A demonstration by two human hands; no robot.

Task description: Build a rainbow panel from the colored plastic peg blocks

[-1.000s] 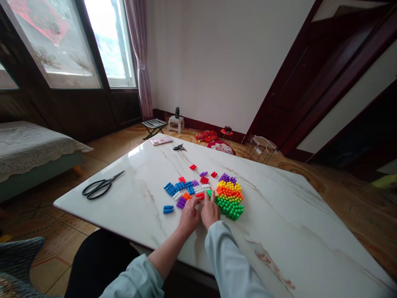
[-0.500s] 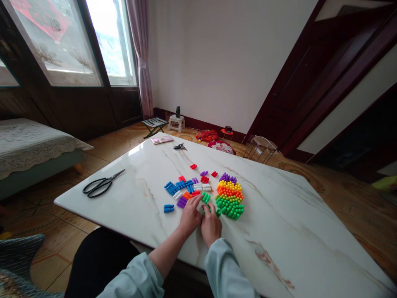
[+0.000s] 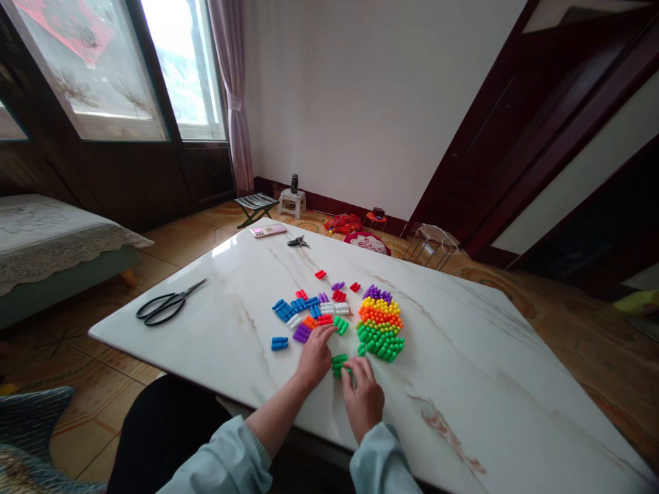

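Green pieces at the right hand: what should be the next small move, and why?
Perhaps bring the left hand down to steady these green pieces: only the right hand is at them, while the left is beside another green group farther away.

Near its far corner, a glossy white table with brownish marble veining (image 3: 463, 350) is occupied by a flat pink rectangular phone (image 3: 268, 230) and, just beside it, a small black key-like bundle (image 3: 297, 241). Towards the left corner, long-bladed black scissors (image 3: 178, 299) are laid flat. Across the middle, short plastic pegs in blue, white, red, orange, purple and green (image 3: 334, 309) are scattered in small groups; to their right, a dense plastic cluster (image 3: 381, 322) is banded in purple, yellow, orange and green.
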